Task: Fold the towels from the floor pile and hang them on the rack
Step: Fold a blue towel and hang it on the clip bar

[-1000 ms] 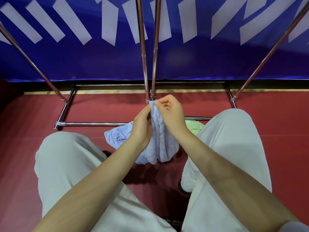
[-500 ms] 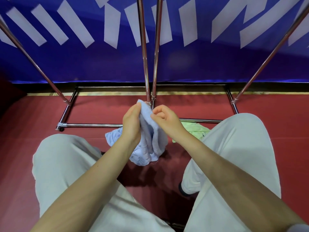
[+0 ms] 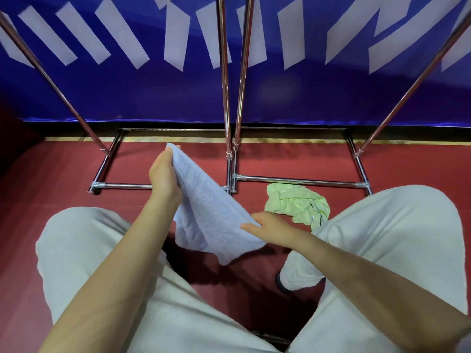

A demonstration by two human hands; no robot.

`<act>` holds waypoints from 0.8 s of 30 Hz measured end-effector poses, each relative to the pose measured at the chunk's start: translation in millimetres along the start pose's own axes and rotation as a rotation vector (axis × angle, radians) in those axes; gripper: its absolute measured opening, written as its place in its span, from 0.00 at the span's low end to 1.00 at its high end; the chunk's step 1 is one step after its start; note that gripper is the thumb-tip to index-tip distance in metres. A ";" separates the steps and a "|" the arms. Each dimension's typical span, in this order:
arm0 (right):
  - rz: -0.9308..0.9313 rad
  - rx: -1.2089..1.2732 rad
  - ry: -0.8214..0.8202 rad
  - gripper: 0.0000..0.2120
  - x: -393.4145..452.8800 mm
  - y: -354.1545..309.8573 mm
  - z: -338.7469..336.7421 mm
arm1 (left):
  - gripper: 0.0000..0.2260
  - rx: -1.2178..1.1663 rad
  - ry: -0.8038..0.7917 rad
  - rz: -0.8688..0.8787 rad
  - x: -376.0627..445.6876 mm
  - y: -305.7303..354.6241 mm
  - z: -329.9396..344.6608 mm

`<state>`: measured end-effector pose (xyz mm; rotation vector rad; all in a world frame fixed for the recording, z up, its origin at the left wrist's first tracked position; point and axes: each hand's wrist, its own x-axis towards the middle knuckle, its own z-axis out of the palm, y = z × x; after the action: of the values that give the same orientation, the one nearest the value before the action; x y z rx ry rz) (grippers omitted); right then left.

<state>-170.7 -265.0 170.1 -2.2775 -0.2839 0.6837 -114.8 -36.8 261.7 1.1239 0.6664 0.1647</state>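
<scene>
Head view
Item: pale blue towel [image 3: 206, 212], held in the air above the red floor [image 3: 51, 174], between the person's knees and in front of the rack's base.
Hold, left hand [image 3: 163, 174]: fingers curled round the towel's upper corner, pinching it high.
Hold, right hand [image 3: 270, 224]: thumb and fingers closed on the lower edge; the cloth runs slanting between the two hands, with slack hanging below.
Handling: judged light and soft terry, limp, no stiffness of its own; not slippery, not fragile. It will sag wherever unsupported.
Where to take hold: judged best at corners and along a hem, so an edge stays taut for folding.
Second item: green towel [image 3: 298, 205], crumpled on the floor just beside the right knee, near the base bar at the rack's front edge.
Rack: chrome rack [image 3: 229, 98], two upright poles close together at centre, slanted poles toward either side, low rectangular base frame on the floor; hanging rail out of view above.
Backdrop: blue banner [image 3: 127, 98] behind the rack's rear edge.
Open room: floor between the knees and inside the base frame is free; central poles stand close ahead of the left hand, so lifting calls for care.
</scene>
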 end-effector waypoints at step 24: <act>0.053 -0.176 0.703 0.08 9.3 12.4 -33.3 | 0.06 0.014 0.048 0.098 17.8 7.1 -48.3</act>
<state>-144.6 -289.7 177.5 -2.5359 0.0592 -0.1498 -126.8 11.9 247.9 1.1699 0.6563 0.2715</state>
